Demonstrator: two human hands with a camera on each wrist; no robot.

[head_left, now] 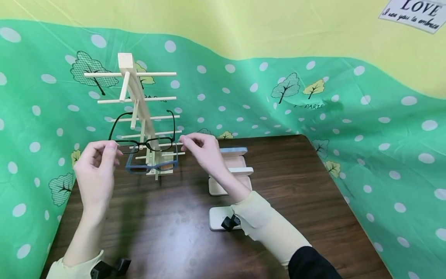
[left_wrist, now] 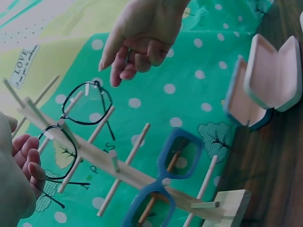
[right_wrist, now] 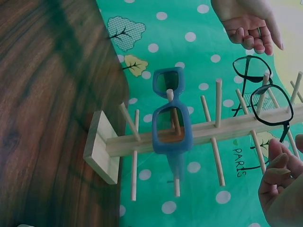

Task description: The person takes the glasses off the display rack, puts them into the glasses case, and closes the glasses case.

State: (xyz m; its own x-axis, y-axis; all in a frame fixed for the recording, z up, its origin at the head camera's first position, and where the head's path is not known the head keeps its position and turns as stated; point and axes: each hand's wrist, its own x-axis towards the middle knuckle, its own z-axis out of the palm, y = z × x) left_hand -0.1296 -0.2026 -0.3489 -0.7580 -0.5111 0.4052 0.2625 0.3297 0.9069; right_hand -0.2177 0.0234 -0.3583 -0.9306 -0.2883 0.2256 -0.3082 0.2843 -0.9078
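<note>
Black-framed glasses [head_left: 159,144] sit at a wooden rack [head_left: 144,112], bridge over a peg, temples pointing back. At their left end is my left hand [head_left: 95,170], fingers loosely curled, fingertips close to the rim. My right hand [head_left: 203,153] hovers at the other end; the left wrist view shows a gap between its fingers [left_wrist: 128,71] and the frame. Neither hand grips the glasses. Lower on the rack hang blue-framed glasses with tinted lenses [right_wrist: 173,124].
Two opened glasses cases, one blue [head_left: 234,150] and one pale [head_left: 242,171], stand behind my right forearm on the dark wooden table [head_left: 299,186]. A closed white case [head_left: 216,219] lies nearer, partly under the sleeve. A green dotted cloth [head_left: 223,89] hangs behind.
</note>
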